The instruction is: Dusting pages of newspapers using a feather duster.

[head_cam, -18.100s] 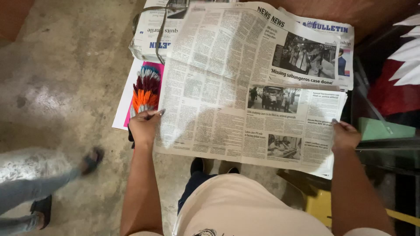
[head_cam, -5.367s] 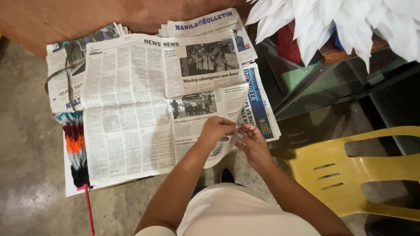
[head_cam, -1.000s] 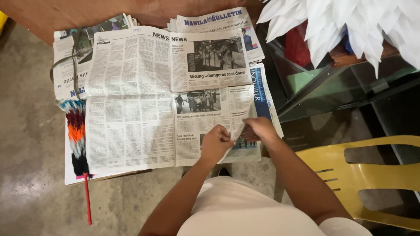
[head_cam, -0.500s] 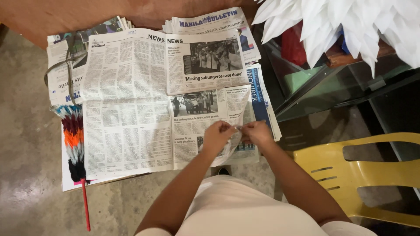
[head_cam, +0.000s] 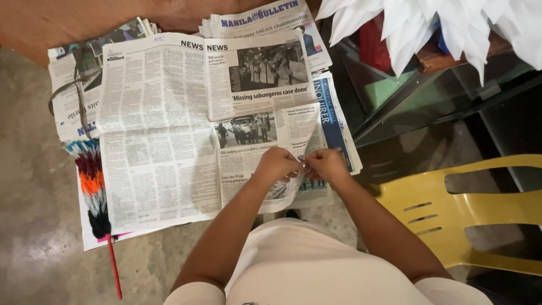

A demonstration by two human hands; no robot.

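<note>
Newspaper [head_cam: 164, 141] fills most of my view, an open sheet spread flat over a stack of other papers [head_cam: 265, 20] on the concrete floor [head_cam: 34, 226]. I have both hands down at its lower right corner, close together and nearly touching. My left hand [head_cam: 276, 165] is curled with the fingertips pinched on the edge of the sheet, and my right hand [head_cam: 326, 164] mirrors it, thumb and forefinger nipped tight on the same edge just beside the left. Both grips are narrow, closed on paper, and the page lifts and curls slightly between them where I have it; whether the edge is torn or only bent I cannot tell from here. The rest of the sheet lies flat, its upper right part folded over so one photo panel sits above another. To the left of the sheet a feather duster [head_cam: 90, 181] lies on the floor, its banded head of dark, orange and white feathers partly tucked beside the paper and its thin red handle [head_cam: 114, 271] pointing toward me. To my right stands a yellow plastic chair [head_cam: 468, 214], near my right forearm but not touching it. Above it is a dark glass table [head_cam: 429, 96], with a cluster of white pointed paper shapes [head_cam: 429, 22] at the top edge of the view.
</note>
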